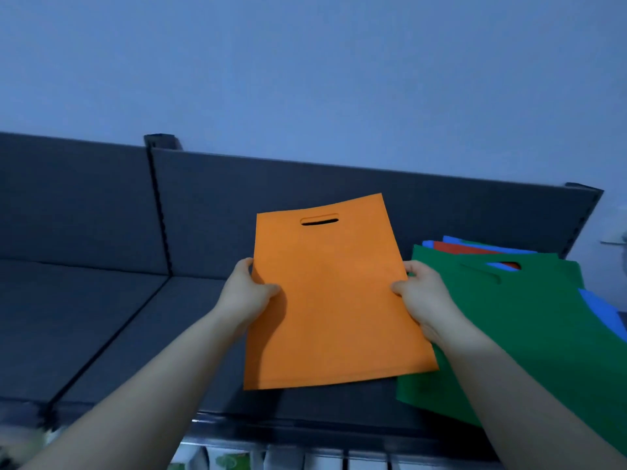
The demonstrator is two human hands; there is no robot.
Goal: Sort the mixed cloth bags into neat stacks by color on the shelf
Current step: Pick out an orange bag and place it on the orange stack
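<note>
An orange cloth bag (334, 293) with a cut-out handle slot is held flat over the dark shelf (142, 327), its handle end pointing away from me. My left hand (246, 291) pinches its left edge, thumb on top. My right hand (420, 293) pinches its right edge the same way. To the right lies a mixed pile of bags: a green bag (529, 327) on top, with blue bags (600, 310) and a red bag (454, 247) showing beneath it.
The shelf has a dark back panel (271, 198) and a slotted upright (159, 212) dividing it from the section on the left. Its front edge (305, 425) runs below my arms. Lower-shelf items show faintly underneath. A blue wall rises behind.
</note>
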